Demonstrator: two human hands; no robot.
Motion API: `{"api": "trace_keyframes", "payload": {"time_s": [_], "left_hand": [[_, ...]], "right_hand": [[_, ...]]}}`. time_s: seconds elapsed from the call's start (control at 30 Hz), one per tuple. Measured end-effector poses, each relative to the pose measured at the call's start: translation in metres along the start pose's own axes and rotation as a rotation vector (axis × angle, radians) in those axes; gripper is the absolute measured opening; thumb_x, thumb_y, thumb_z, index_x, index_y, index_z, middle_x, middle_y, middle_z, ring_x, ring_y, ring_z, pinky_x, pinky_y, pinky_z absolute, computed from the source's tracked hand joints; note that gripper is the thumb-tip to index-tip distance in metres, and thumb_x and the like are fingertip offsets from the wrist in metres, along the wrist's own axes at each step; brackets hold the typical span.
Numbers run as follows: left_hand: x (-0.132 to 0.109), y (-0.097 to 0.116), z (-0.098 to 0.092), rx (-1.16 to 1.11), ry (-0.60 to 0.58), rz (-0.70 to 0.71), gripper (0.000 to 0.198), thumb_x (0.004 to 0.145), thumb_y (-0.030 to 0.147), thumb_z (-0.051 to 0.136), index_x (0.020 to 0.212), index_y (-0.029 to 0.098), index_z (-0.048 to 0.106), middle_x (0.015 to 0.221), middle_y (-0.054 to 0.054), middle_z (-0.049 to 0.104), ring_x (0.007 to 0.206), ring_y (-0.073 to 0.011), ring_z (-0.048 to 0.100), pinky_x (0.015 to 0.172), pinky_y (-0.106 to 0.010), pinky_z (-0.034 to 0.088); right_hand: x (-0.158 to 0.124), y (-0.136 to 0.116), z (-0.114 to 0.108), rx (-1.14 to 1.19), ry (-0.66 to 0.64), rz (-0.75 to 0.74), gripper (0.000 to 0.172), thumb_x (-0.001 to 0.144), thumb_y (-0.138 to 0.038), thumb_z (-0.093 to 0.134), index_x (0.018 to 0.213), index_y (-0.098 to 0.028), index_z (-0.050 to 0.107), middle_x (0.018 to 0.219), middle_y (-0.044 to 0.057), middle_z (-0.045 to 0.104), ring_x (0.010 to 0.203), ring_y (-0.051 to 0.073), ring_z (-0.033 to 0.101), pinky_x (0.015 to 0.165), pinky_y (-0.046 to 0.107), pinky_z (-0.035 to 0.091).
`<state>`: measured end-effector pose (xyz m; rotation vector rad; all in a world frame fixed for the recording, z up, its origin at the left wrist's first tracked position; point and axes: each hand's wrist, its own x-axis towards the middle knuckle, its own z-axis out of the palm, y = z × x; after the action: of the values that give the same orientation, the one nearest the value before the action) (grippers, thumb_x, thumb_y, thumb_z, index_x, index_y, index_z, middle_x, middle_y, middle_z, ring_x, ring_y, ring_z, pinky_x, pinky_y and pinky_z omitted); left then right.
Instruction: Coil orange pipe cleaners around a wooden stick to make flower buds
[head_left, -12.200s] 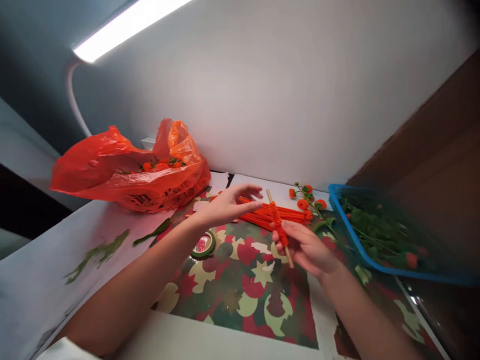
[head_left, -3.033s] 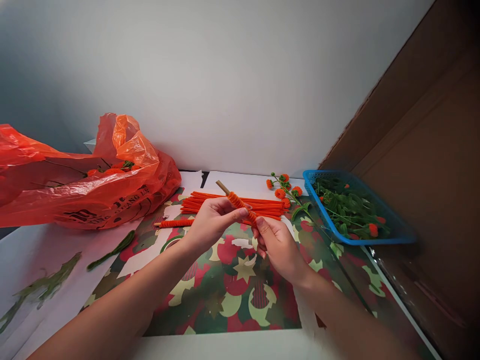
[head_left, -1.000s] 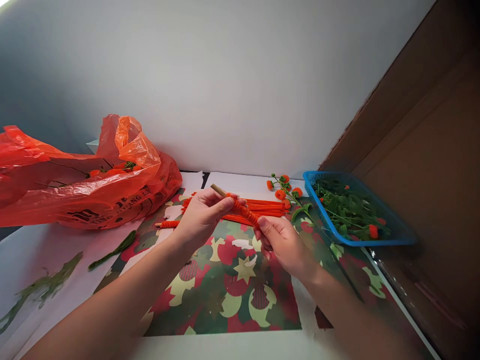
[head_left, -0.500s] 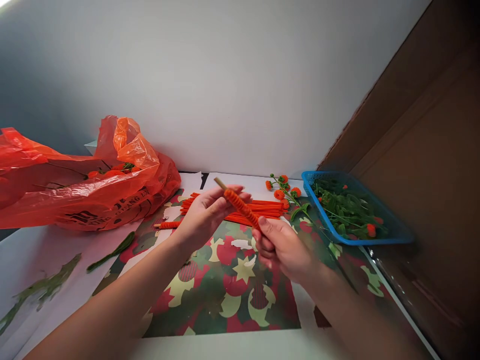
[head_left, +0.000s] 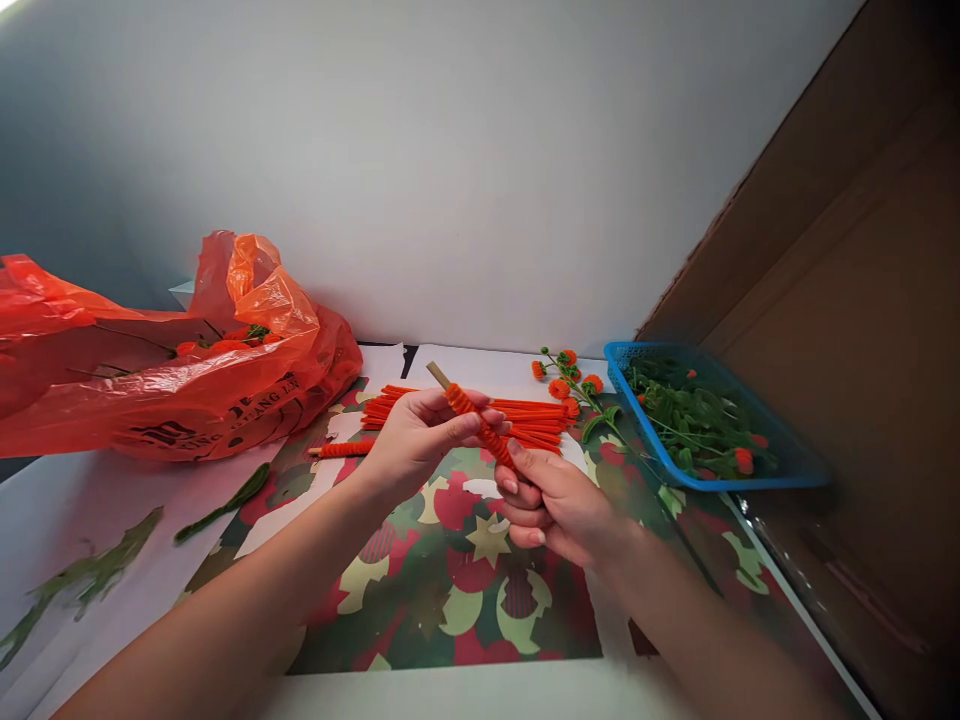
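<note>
A thin wooden stick [head_left: 437, 375] wound with an orange pipe cleaner [head_left: 459, 400] slants between my two hands, its bare end pointing up and left. My left hand [head_left: 416, 440] is closed on the upper part of the winding, thumb pressed against it. The lower end sits in my right hand [head_left: 551, 500], fingers curled around it. Behind my hands lies a bundle of straight orange pipe cleaners [head_left: 536, 422]. Another wrapped stick [head_left: 341, 450] rests on the table left of my left hand.
An orange plastic bag [head_left: 225, 400] holding orange flowers stands at left. A stem of orange pipe-cleaner flowers [head_left: 574, 378] lies beside a blue basket [head_left: 667, 468] of green leaves and stems. Green pieces [head_left: 225, 503] lie at left, patterned paper [head_left: 450, 620] in front, cardboard [head_left: 840, 250] at right.
My left hand has closed its fingers and thumb onto the orange winding, where before they were looser. The stick's tip has dropped slightly, and my right hand has shifted a little left.
</note>
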<state>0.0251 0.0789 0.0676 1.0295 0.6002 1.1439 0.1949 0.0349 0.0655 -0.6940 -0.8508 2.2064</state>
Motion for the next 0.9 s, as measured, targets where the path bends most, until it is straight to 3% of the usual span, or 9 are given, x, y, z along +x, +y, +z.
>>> {"api": "trace_keyframes", "payload": {"time_s": [0.27, 0.5, 0.9], "left_hand": [[-0.001, 0.002, 0.004, -0.01, 0.033, -0.003, 0.02, 0.062, 0.027, 0.082, 0.075, 0.017, 0.07, 0.067, -0.001, 0.071, 0.07, -0.0183, 0.07, 0.062, -0.024, 0.053], [-0.003, 0.001, 0.009, -0.002, 0.106, -0.02, 0.019, 0.063, 0.026, 0.081, 0.076, 0.018, 0.071, 0.071, -0.001, 0.074, 0.071, -0.0157, 0.07, 0.06, -0.02, 0.054], [-0.007, 0.002, 0.017, 0.027, 0.183, -0.014, 0.017, 0.064, 0.025, 0.081, 0.076, 0.017, 0.072, 0.07, 0.0, 0.073, 0.07, -0.0131, 0.07, 0.059, -0.016, 0.054]], "right_hand": [[0.0, 0.0, 0.004, -0.005, 0.025, -0.017, 0.04, 0.083, -0.049, 0.059, 0.065, -0.015, 0.05, 0.046, -0.012, 0.022, 0.039, 0.003, 0.014, 0.038, 0.015, 0.027], [0.004, 0.004, 0.008, -0.099, 0.166, -0.122, 0.046, 0.075, -0.056, 0.064, 0.062, -0.015, 0.05, 0.043, -0.012, 0.023, 0.036, 0.002, 0.015, 0.036, 0.016, 0.027], [0.005, 0.018, 0.0, -0.656, 0.434, -0.424, 0.047, 0.088, -0.058, 0.043, 0.066, -0.017, 0.051, 0.045, -0.008, 0.033, 0.039, 0.006, 0.037, 0.042, 0.019, 0.033]]}}
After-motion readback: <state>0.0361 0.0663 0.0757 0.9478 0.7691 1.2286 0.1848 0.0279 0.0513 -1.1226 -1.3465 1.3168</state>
